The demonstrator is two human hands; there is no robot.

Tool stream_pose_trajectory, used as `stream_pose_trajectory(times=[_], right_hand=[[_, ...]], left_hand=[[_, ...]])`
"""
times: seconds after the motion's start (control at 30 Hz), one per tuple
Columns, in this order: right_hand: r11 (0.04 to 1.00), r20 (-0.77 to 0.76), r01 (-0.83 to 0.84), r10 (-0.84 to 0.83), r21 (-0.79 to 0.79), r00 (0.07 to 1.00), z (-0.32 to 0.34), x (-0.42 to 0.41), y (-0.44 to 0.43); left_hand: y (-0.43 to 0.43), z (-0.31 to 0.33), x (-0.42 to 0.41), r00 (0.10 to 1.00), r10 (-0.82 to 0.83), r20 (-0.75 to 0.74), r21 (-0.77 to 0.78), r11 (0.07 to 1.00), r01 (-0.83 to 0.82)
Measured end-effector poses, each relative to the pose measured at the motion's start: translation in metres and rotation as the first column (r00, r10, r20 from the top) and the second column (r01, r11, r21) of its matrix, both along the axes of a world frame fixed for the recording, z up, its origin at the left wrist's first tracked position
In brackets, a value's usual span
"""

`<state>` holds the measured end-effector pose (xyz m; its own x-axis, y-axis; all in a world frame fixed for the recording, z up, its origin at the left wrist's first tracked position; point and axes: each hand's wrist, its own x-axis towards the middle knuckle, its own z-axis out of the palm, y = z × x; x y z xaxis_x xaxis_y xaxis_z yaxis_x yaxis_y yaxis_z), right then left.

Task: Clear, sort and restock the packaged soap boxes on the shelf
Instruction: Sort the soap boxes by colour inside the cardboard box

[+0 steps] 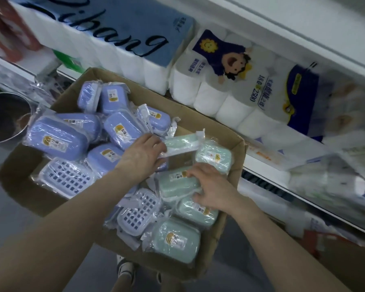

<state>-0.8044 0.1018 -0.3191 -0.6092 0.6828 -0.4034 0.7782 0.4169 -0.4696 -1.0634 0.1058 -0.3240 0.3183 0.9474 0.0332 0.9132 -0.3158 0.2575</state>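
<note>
Inside an open cardboard box (238, 165) beside a shelf (261, 163) of toilet paper packs (217, 95), wrapped purple soap boxes (57, 140) fill the left and green soap boxes (175, 241) the right. The left hand (141, 157) grips a green box's wrapper edge; the right hand (211, 188) has fingers (190, 173) closed on another green box.

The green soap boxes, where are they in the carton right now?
The green soap boxes sit on the carton's right side, under the right hand, with the purple soap boxes to their left.
</note>
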Motion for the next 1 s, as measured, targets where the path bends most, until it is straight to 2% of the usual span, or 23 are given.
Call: stream_pose_trajectory(times=[0.07, 0.2, 0.3, 0.43, 0.5, 0.57, 0.63, 0.73, 0.83, 0.93, 1.0], right_hand=[[0.994, 0.015, 0.073, -0.072, -0.079, 0.997, 0.003, -0.001, -0.002], [0.989, 0.086, 0.121, -0.114, -0.085, 0.99, 0.007, -0.017, -0.003], [0.986, 0.098, 0.152, -0.145, -0.073, 0.985, 0.001, -0.027, -0.004], [0.985, 0.053, 0.161, -0.157, -0.067, 0.986, -0.002, -0.02, -0.006], [0.974, 0.046, 0.219, -0.217, -0.05, 0.975, 0.002, -0.006, -0.007], [0.942, 0.109, 0.331, -0.324, -0.05, 0.94, 0.006, 0.014, -0.004], [0.918, 0.209, 0.393, -0.375, -0.049, 0.903, 0.007, 0.032, 0.001], [0.922, 0.305, 0.386, -0.369, 0.004, 0.878, -0.004, 0.042, 0.003], [0.903, 0.243, 0.402, -0.429, 0.154, 0.87, -0.017, 0.035, 0.001], [0.927, 0.103, 0.366, -0.373, 0.086, 0.922, -0.023, 0.026, 0.003], [0.944, 0.076, 0.329, -0.331, 0.038, 0.941, -0.027, 0.023, 0.0]], left_hand=[[0.002, 0.001, 0.005, 1.0, -0.005, -0.018, -0.03, 1.0, 0.004], [0.003, -0.003, 0.011, 0.997, -0.037, -0.064, -0.098, 0.995, 0.031], [0.003, -0.002, 0.019, 0.998, 0.03, -0.057, -0.186, 0.982, -0.04], [0.009, 0.0, 0.029, 0.99, 0.138, -0.024, -0.201, 0.969, -0.14], [0.016, 0.002, 0.035, 0.985, 0.17, -0.032, -0.248, 0.953, -0.173], [0.022, 0.001, 0.038, 0.987, 0.159, -0.023, -0.27, 0.95, -0.16], [0.027, -0.001, 0.04, 0.991, 0.097, -0.094, -0.29, 0.949, -0.121], [0.033, -0.008, 0.044, 0.963, -0.014, -0.269, -0.339, 0.937, -0.081], [0.034, -0.017, 0.046, 0.969, -0.016, -0.247, -0.328, 0.942, -0.068], [0.036, -0.024, 0.046, 0.985, 0.012, -0.17, -0.369, 0.926, -0.075], [0.038, -0.024, 0.047, 0.989, 0.044, -0.144, -0.394, 0.914, -0.098]])
